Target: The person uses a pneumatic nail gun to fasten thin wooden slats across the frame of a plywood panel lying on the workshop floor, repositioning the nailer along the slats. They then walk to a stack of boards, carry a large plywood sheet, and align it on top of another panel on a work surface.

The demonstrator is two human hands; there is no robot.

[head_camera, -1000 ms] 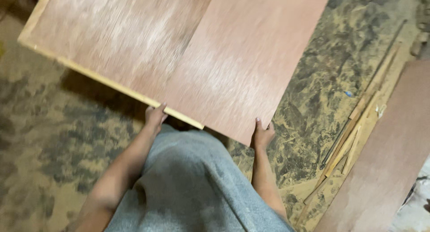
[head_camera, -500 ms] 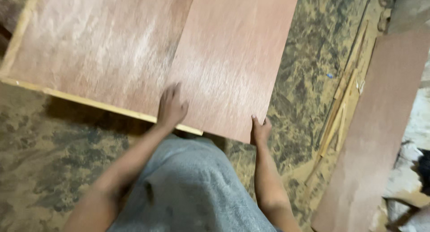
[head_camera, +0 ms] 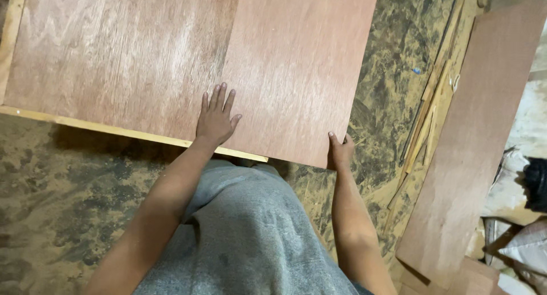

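Far ends of both plywood sheets ran out past the top of the view; impossible to tell their full length. Fingers of the right hand mostly hidden beneath the near right corner of the smaller plywood panel, only thumb and knuckles showing. Underside of the larger plywood sheet and whatever carried it lost in shadow, save for a pale yellow edge strip along its near side. Clutter at the far right too dim and cropped to name.

Left hand lay flat, palm down, fingers spread and pointing away, pressed across the seam where panel overlapped sheet, gripping nothing. Right hand curled round the panel's corner, thumb on top, holding it. Both forearms stretched forward past a grey-clad torso. Panel lay on top of the larger sheet, its right portion overhanging the sawdust-strewn floor.

Thin wood offcuts and a long brown board lay on the floor well to the right.

Half a second before, left hand sat further right and nearer the panel's near edge; since slid up and leftwards
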